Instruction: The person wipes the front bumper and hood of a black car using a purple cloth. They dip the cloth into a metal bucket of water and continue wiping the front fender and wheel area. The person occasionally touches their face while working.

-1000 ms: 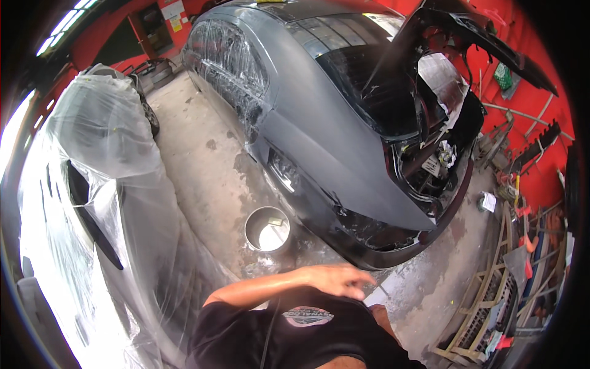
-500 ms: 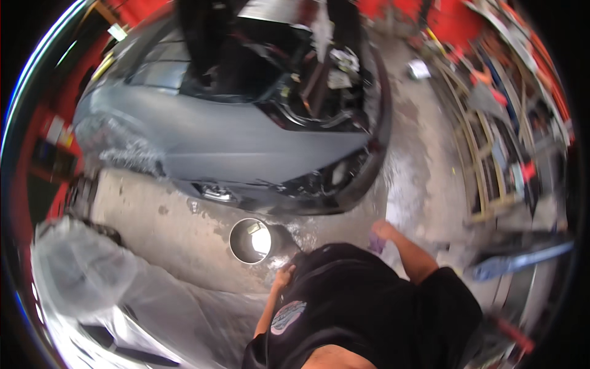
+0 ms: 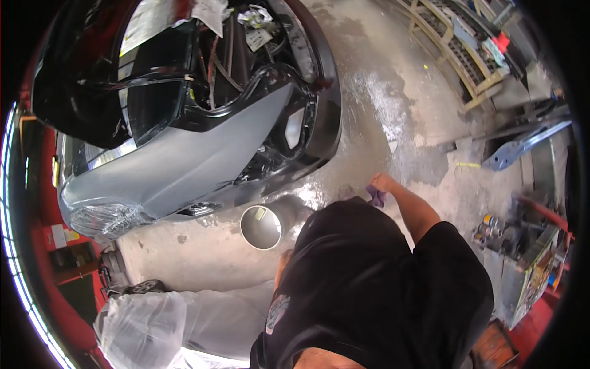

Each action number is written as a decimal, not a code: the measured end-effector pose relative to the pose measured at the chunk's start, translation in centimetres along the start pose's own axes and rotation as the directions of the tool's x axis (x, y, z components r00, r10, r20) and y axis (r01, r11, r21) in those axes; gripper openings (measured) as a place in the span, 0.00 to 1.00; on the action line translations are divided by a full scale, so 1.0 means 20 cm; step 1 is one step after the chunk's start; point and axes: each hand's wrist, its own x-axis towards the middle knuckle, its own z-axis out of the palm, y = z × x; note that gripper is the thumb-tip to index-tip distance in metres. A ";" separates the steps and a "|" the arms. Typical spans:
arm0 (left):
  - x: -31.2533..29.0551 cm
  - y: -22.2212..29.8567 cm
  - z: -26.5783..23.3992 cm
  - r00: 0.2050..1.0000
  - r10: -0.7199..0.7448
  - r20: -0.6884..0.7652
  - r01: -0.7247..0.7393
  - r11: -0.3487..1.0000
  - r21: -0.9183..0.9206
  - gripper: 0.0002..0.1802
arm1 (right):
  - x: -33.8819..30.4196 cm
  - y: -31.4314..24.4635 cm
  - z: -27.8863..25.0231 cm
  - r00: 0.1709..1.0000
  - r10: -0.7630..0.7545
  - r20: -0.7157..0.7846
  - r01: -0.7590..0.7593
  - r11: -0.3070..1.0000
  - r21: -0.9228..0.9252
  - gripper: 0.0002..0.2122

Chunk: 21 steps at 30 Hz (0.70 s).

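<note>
My right hand is closed on a crumpled purple cloth, held out over the floor to the right of my body. Close against the left side of my black shirt is my left hand; the shirt and its blur hide the fingers. Just ahead of that hand, an open round bucket stands on the floor with a pale block visible inside. Beyond the bucket is a car with a dull grey front fender and a raised dark hood. Clear plastic covers its wheel area.
Wet patches mark the concrete floor. Another shape under plastic sheeting stands close on my left. A wooden rack is at the far right, with a blue metal part nearer. Cans sit beside a metal cabinet.
My view has turned right, so the car now sits further left and tilted. The right hand still holds the purple cloth. The left hand is now more hidden by my shirt.
</note>
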 end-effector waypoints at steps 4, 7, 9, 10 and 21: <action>0.03 0.03 -0.03 0.998 0.021 0.064 -0.025 0.998 0.061 0.20 | -0.08 0.16 0.05 0.999 -0.008 -0.037 0.005 0.996 -0.087 0.15; 0.06 0.04 -0.06 0.994 0.033 0.102 -0.043 0.994 0.097 0.19 | -0.16 0.11 0.05 0.990 0.116 -0.075 -0.119 0.992 -0.044 0.15; 0.09 0.05 -0.09 0.991 0.047 0.128 -0.063 0.990 0.122 0.19 | -0.21 0.02 0.00 0.962 0.272 -0.016 -0.270 0.960 0.072 0.15; 0.12 0.05 -0.10 0.988 0.060 0.139 -0.079 0.988 0.133 0.19 | -0.22 -0.02 -0.02 0.954 0.282 -0.101 -0.270 0.956 0.116 0.15; 0.52 0.59 -0.12 0.785 0.333 0.522 -0.584 0.679 0.445 0.18 | -0.60 -0.17 0.04 0.758 0.491 -0.429 -0.180 0.790 0.586 0.15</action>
